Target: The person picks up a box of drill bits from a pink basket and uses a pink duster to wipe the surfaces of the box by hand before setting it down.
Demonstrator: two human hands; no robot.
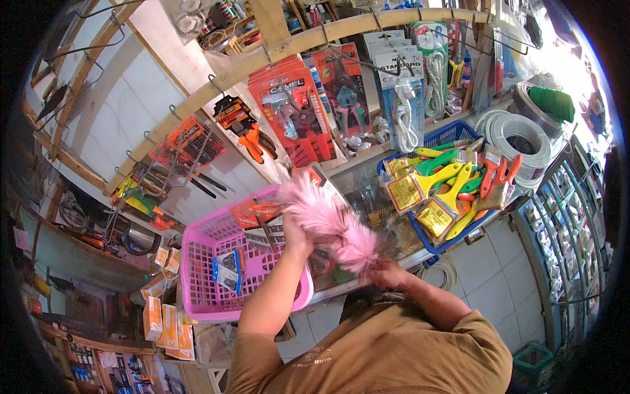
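My right hand (pixel 387 274) grips the near end of a fluffy pink feather duster (pixel 339 224), whose plume runs up and left over the counter. My left hand (pixel 298 235) is above the right side of a pink plastic basket (pixel 246 315), against the duster's left edge. Its fingers are partly hidden, so I cannot tell what it grips. Just left of it, a red-and-white Makita package (pixel 253 216) stands tilted in or over the basket. A blue-edged package (pixel 227 273) lies on the basket floor. Behind the plume shows part of another printed card pack (pixel 327 184).
A blue basket (pixel 418 234) of paintbrushes (pixel 445 192) sits on the glass counter (pixel 364 189). Above, a wooden rail (pixel 339 32) bears wire hooks and hanging tool packs (pixel 295 113). Cable coils (pixel 514 143) lie at right. Orange-and-white boxes (pixel 169 325) stand left.
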